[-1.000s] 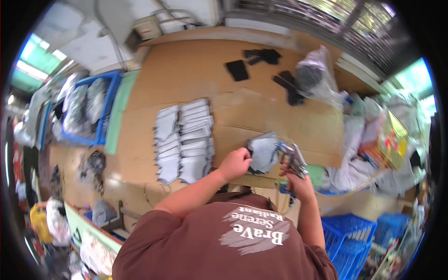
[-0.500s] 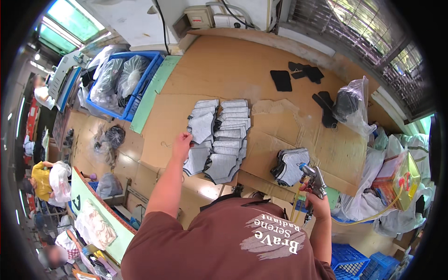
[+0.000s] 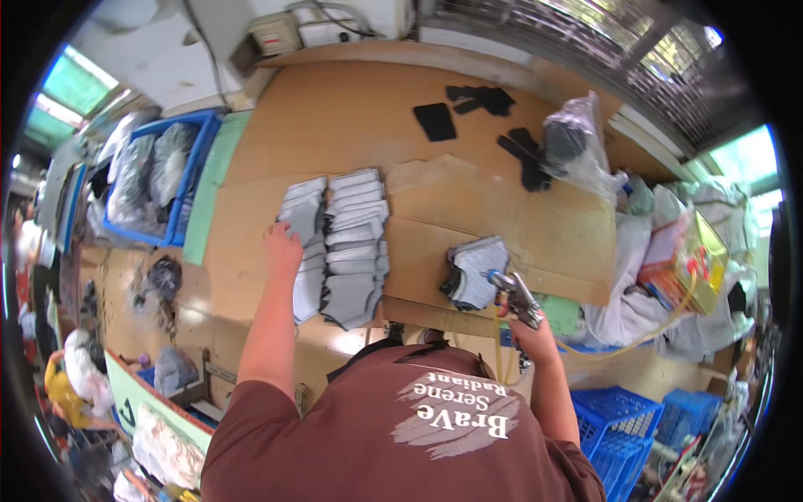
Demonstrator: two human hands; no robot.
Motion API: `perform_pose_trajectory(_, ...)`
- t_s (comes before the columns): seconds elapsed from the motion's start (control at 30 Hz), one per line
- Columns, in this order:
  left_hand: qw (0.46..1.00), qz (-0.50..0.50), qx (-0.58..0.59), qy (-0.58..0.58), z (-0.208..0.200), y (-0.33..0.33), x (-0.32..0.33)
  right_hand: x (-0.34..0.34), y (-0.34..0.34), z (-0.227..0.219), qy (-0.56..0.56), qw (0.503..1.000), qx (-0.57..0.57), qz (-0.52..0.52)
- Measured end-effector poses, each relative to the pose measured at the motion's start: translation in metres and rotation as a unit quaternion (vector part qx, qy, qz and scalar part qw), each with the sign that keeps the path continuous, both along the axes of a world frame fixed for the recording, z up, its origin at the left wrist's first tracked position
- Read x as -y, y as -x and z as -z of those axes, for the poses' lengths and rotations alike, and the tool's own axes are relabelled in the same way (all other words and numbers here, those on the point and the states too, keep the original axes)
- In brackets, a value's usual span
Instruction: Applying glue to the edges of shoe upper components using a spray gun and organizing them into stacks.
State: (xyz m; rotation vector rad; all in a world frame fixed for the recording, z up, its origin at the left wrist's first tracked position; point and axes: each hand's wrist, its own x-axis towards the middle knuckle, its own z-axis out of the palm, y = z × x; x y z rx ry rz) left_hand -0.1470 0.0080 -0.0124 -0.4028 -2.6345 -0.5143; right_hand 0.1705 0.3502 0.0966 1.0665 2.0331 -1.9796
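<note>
Two overlapping rows of grey fabric pieces with dark edges lie on the cardboard-covered table. My left hand (image 3: 284, 248) is at the outer edge of the left row, its bent fingers pinching a grey fabric piece (image 3: 304, 219); the fingertips are partly hidden. Beside it runs the right row of fabric pieces (image 3: 353, 243). My right hand (image 3: 533, 333) is wrapped round a metal spray gun (image 3: 522, 301) with a blue nozzle. That nozzle points at a small stack of grey pieces (image 3: 478, 272) near the table's front edge, and a yellow hose trails from the gun.
Black pieces (image 3: 435, 122) and a clear bag with dark contents (image 3: 569, 144) lie toward the back. A blue crate (image 3: 188, 180) of bagged goods stands left. At right are white sacks (image 3: 617, 309) and a yellow container (image 3: 709, 261); blue baskets (image 3: 617, 412) sit lower right.
The whole view has swung, so the table and its contents sit farther left in the picture. My left hand stays by the left row's edge, and my right hand still holds the spray gun.
</note>
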Motion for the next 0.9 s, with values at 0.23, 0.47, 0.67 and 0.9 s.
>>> perform_pose_trajectory(0.23,0.837,0.338,0.394,-0.173,-0.067,-0.139,-0.157,0.011,0.008,0.001,-0.005,1.0,-0.018,0.019)
perform_pose_trajectory(0.47,0.88,0.362,0.309,0.005,-0.053,-0.168,-0.189,0.01,0.016,-0.008,-0.021,1.0,0.0,-0.007)
perform_pose_trajectory(0.67,0.873,0.341,0.348,-0.003,-0.063,-0.172,-0.191,0.011,0.016,-0.006,-0.026,0.999,-0.009,-0.043)
perform_pose_trajectory(0.9,0.875,0.35,0.335,0.0,-0.059,-0.17,-0.19,0.006,0.015,0.005,-0.029,0.999,-0.021,-0.032)
